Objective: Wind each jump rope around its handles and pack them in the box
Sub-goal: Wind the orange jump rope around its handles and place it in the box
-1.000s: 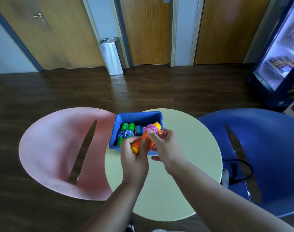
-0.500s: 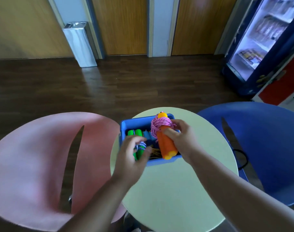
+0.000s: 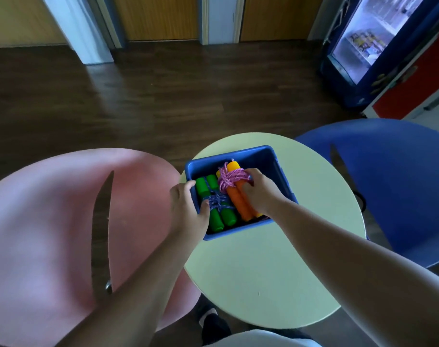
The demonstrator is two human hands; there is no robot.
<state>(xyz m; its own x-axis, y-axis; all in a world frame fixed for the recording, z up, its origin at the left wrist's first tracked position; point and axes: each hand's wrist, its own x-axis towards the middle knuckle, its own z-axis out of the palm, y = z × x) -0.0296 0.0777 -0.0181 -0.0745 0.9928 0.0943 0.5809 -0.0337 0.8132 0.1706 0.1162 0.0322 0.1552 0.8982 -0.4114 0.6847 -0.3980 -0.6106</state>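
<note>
Right grip (image 3: 259, 194) grasps the orange-handled jump rope (image 3: 238, 200), pink cord wound round its far end, inside the blue box (image 3: 238, 232) at centre frame. It lies just beside the green-handled jump rope (image 3: 222, 217), which is bound in blue cord. Left grip (image 3: 185, 209) clasps the box's left wall, thumb inside by the green handles. The box sits on the pale round bench (image 3: 263, 271).

Nothing written can be read here: no word, brand, number or sign. At two o'clock the packets (image 3: 361, 39) on the shelves of the glass-door cooler (image 3: 388, 18) show coloured print, but it is too blurred and too small to make out.
</note>
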